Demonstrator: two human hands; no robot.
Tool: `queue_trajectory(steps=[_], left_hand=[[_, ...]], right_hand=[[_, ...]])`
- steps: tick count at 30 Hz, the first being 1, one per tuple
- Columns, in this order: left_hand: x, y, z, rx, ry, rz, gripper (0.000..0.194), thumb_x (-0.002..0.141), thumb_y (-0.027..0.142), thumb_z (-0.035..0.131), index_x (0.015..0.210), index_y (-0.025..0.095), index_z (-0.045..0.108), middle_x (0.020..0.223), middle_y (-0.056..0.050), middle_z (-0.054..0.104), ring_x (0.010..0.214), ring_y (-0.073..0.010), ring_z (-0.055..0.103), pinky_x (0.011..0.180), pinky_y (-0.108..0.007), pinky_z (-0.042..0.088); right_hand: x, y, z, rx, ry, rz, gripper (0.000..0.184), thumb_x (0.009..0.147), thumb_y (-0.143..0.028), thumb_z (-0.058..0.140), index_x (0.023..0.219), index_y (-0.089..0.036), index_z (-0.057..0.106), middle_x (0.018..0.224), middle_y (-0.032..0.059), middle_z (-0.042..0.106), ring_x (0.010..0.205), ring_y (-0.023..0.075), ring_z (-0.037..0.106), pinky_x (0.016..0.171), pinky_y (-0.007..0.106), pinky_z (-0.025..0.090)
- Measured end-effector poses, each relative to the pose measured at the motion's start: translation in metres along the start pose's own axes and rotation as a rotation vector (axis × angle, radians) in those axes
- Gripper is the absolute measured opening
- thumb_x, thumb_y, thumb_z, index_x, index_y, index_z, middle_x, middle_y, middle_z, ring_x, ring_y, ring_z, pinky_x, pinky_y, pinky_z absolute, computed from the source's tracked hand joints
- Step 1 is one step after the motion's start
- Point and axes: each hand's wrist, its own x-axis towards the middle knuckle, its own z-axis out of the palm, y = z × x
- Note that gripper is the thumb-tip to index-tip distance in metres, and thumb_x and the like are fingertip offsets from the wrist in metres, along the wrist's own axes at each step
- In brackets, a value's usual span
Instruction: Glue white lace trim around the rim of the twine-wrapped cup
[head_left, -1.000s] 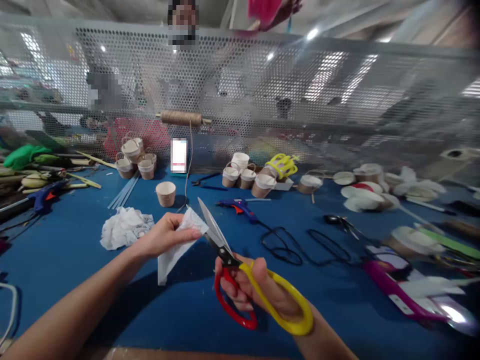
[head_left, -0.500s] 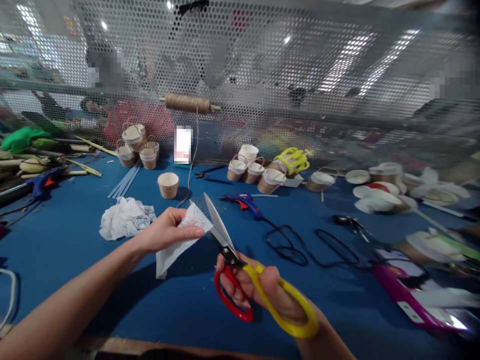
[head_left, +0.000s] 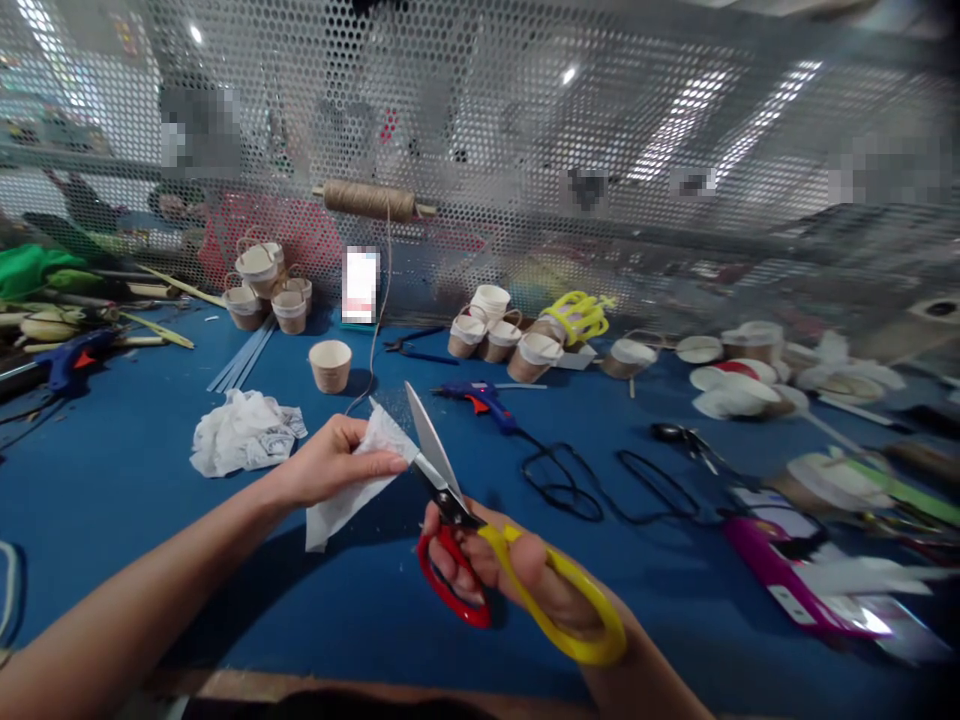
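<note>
My left hand (head_left: pixel 330 462) pinches a folded piece of thin white fabric (head_left: pixel 341 512) between thumb and fingers, its lower corner hanging down. In my right hand (head_left: pixel 517 565) are large scissors (head_left: pixel 450 500) with one red and one yellow handle. Their blades are parted, pointing up and left, and the lower blade runs behind or against the fabric's right edge; I cannot tell which. Beyond my left hand stands a small paper cup (head_left: pixel 330 367). A crumpled heap of white fabric (head_left: pixel 244 432) lies to the left of it.
A blue glue gun (head_left: pixel 480 398) lies ahead, its black cable looping right. Pliers (head_left: pixel 412 347) rest behind it. Wrapped cups (head_left: pixel 534 357) line the mesh panel (head_left: pixel 465 100), where a twine spool (head_left: pixel 369 200) hangs. A purple device (head_left: pixel 780 580) sits at right.
The whole view has shifted slightly, so things sit a little further left. The scissors' blades have come somewhat closer together. Both hands keep their holds.
</note>
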Motion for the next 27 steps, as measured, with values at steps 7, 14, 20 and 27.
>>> queue_trajectory(steps=[7,14,20,27], left_hand=[[-0.0009,0.0019,0.0013,0.003,-0.006,0.001,0.029,0.067,0.035,0.064,0.053,0.014,0.05,0.049,0.005,0.037,0.046,-0.0048,0.027,0.043,-0.02,0.021],[-0.0011,0.0013,-0.001,0.067,-0.001,0.022,0.03,0.068,0.037,0.063,0.052,0.014,0.05,0.05,0.005,0.036,0.049,-0.0061,0.027,0.045,-0.021,0.022],[-0.0017,0.003,-0.0012,0.094,-0.003,0.029,0.03,0.068,0.036,0.063,0.053,0.014,0.051,0.051,0.005,0.035,0.049,-0.0061,0.026,0.047,-0.021,0.023],[-0.0029,0.0034,-0.0006,0.1,-0.02,0.013,0.031,0.069,0.038,0.064,0.052,0.014,0.052,0.05,0.005,0.035,0.048,-0.0063,0.026,0.045,-0.021,0.022]], right_hand=[[0.0018,0.0044,0.002,0.088,-0.02,-0.009,0.067,0.065,-0.072,0.052,0.103,-0.017,0.048,0.072,-0.0023,0.038,0.053,0.0061,0.025,0.046,0.021,0.022],[0.0033,0.0011,0.0062,0.143,-0.007,-0.003,0.064,0.064,-0.071,0.054,0.096,-0.016,0.05,0.065,-0.0042,0.038,0.049,0.0044,0.021,0.041,0.018,0.017],[0.0032,0.0001,0.0078,0.182,0.023,0.023,0.056,0.07,-0.069,0.049,0.089,-0.016,0.051,0.06,-0.0058,0.039,0.043,0.0017,0.02,0.036,0.013,0.018],[0.0022,-0.0005,0.0084,0.094,0.103,0.054,0.055,0.072,-0.068,0.048,0.089,-0.015,0.053,0.054,-0.0079,0.04,0.036,0.0,0.02,0.03,0.011,0.02]])
